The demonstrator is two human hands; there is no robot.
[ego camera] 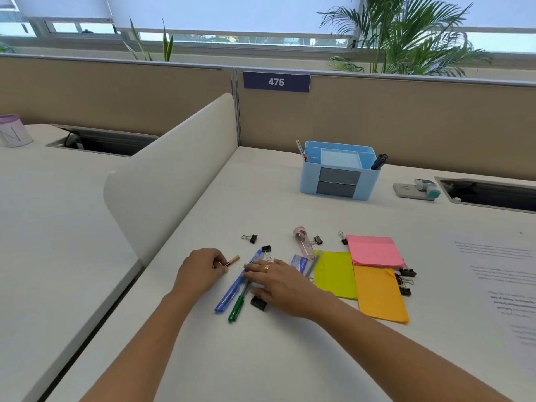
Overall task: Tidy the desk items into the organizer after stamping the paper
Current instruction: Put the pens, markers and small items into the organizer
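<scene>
White tabletop [290, 358] in an office cubicle, tan partition panels behind, a purple plate reading 475 [276, 82] on the far panel, palm plant [406, 36] beyond by the window; light blue plastic organizer [338, 171] with two grey drawers stands upright toward the back, black pens [380, 161] leaning out of its right end and a pale pencil-like stick [301, 150] in its left end; grey stamp pad with a teal-capped stamp [417, 189] lies to the organizer's right, apart from it; printed white paper [501, 285] lies flat at the right edge; left hand [203, 271] curled, fingertips pinched on a small gold-tipped dark tube [232, 261], which sits low at the tabletop; right hand [278, 282] flat and spread, palm down, fingers resting across a blue pen [232, 288] and a green pen [237, 307] that lie side by side, touching; gold ring [266, 268] on one finger; black binder clip [258, 303] just beside the right thumb, others scattered near [251, 238], [266, 249], [317, 240]; clear pink cylinder [304, 242] lies beyond the right hand; yellow-green sticky pad [335, 274], orange sticky pad [380, 294] and pink sticky pad [374, 250] lie edge to edge; more black clips [406, 281] cluster at their right side.
</scene>
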